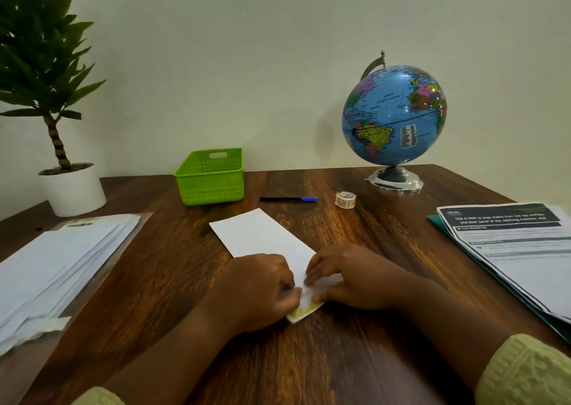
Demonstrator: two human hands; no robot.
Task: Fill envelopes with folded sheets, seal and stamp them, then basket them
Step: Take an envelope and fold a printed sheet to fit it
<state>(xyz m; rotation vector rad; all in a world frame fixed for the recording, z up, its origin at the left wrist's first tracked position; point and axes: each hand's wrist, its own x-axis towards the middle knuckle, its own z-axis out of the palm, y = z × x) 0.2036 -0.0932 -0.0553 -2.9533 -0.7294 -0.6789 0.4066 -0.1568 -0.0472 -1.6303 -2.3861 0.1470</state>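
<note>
Here, a dark wooden surface [340,358] stands against a plain pale wall [247,49]. A white envelope [262,237] lies slantwise at the middle of the surface, its far end pointing toward the far left corner and its near end under both hands.

The left hand [256,290] has a closed grip, its curled fingers and thumb pinching the envelope's near end, where a yellow-green patch shows at the corner. The right hand [349,278] meets it from the other side, bent fingers on top of the same end and thumb against its edge, so this grip is also closed on the paper. The picture is blurred here, and how the flap lies cannot be told. Pale green knitted sleeves [525,373] show at the near edge.

Along the far edge, a potted plant [40,49] in a white pot [75,193] stands at the left corner, an upright green plastic basket [210,185] left of centre and a blue globe [394,114] on a chrome foot toward the right.

Just in front of these, between basket and globe, lie a black pen [287,199] with a blue cap and a small sticker roll [345,199], apart from each other.

At the left edge a fanned stack of envelopes [55,265] rests on a clear plastic sleeve. At the right edge printed sheets [519,250] lie on a teal folder [435,220].
</note>
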